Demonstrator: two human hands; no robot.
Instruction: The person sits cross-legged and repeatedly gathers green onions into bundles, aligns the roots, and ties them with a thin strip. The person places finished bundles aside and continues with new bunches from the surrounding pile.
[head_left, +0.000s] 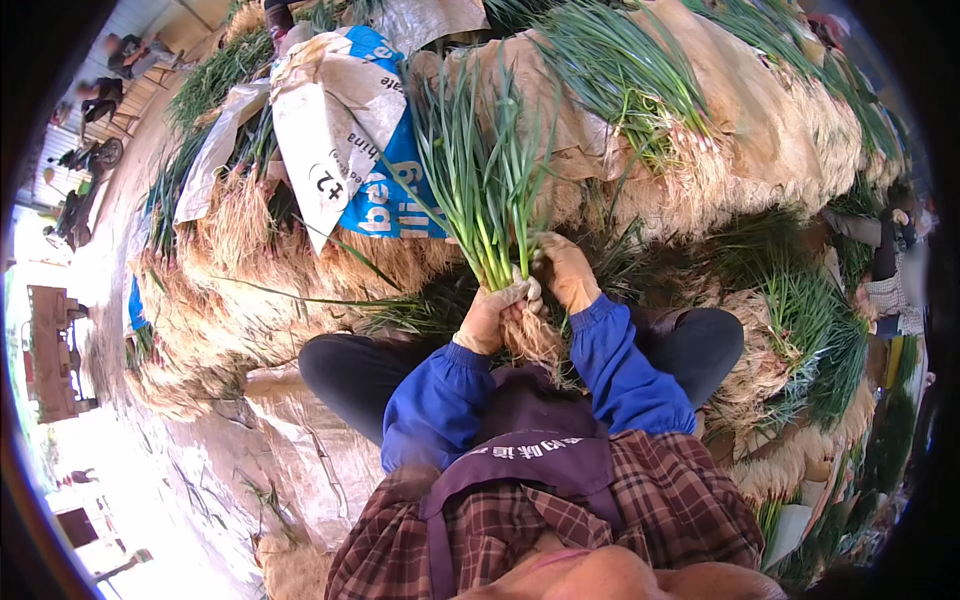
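A bunch of green onions (484, 195) stands upright before my lap, leaves pointing away from me and pale roots (532, 337) hanging toward me. My left hand (487, 315), in a thin pale glove, is wrapped around the bunch just above its roots. Close on the right side of the stalks is my gloved right hand (568, 271), its fingers bent toward the lower leaves. Whether those fingers pinch a leaf is hidden. Loose green leaves (405, 307) lie beneath and beside my hands.
Beyond my hands is a long root-fringed heap (360, 262) of onions, partly covered by a printed white-and-blue sack (322, 142) and brown sheeting (750, 97). Another bunch (637, 90) lies on top. More onions (810, 337) are piled at right, where a person (889, 262) sits.
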